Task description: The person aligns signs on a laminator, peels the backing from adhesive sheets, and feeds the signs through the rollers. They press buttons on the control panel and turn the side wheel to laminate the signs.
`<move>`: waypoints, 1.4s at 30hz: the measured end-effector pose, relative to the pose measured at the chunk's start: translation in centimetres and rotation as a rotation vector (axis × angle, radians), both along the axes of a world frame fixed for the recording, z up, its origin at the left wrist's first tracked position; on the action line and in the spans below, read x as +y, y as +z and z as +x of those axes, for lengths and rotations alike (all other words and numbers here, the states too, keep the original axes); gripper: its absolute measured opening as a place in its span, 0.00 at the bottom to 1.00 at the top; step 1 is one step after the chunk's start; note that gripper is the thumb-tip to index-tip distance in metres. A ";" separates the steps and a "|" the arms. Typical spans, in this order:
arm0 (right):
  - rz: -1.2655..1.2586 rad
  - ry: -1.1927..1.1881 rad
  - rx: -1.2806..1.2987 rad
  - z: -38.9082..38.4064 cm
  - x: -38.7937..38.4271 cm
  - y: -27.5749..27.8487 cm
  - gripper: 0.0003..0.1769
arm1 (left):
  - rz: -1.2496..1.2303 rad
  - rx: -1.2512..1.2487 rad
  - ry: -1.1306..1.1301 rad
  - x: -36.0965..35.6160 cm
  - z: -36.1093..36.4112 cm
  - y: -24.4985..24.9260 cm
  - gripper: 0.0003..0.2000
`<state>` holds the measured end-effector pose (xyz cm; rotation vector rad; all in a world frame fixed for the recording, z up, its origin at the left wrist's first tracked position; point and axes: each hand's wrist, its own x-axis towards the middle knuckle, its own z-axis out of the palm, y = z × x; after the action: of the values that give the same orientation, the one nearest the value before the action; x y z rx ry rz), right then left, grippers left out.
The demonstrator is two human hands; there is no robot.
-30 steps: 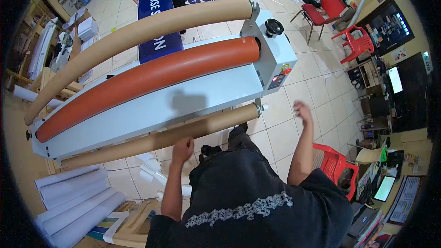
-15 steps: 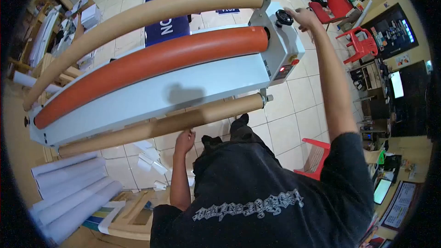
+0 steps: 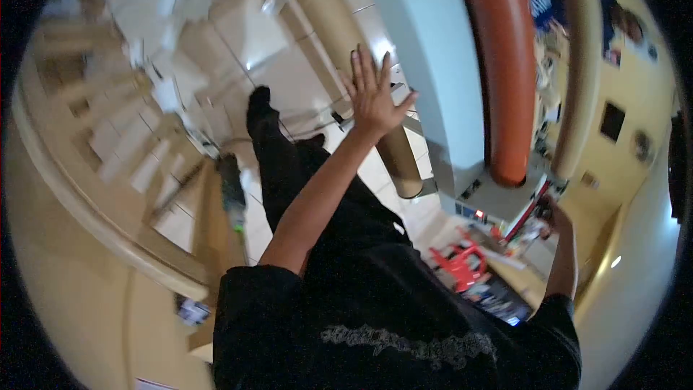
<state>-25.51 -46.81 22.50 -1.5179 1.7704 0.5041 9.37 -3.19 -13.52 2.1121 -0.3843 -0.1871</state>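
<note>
My left hand (image 3: 375,101) is spread with its fingers apart, over or against the lower brown cardboard roll (image 3: 325,7) of a white roller machine (image 3: 426,65). Whether the palm touches the roll is unclear. An orange-red roller (image 3: 502,65) runs along the machine, with an upper brown roll (image 3: 579,65) beyond it. My right hand (image 3: 552,213) is at the machine's end panel, near the black knob, small and blurred, so its fingers cannot be made out. A red light shows on the control panel (image 3: 469,211).
Past the machine's end is a red plastic chair (image 3: 462,263). A curved wooden frame (image 3: 108,245) lies at the left. Scraps of white material (image 3: 167,94) are on the tiled floor (image 3: 253,43). A person (image 3: 626,25) is partly visible at the upper right.
The view has turned sharply, so the machine now runs steeply down the frame. My left hand has gone from beneath the lower roll to spread over it. My right hand remains near the knob end.
</note>
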 end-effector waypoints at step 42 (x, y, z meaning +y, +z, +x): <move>-0.552 0.957 -0.017 4.0 10.4 0.0 0.41 | -0.334 0.015 0.539 -1.1 -2.7 -6.4 0.45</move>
<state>-21.50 -36.41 22.45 -2.7448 1.1007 0.4475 6.62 -4.32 -19.89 1.8069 0.1623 0.1671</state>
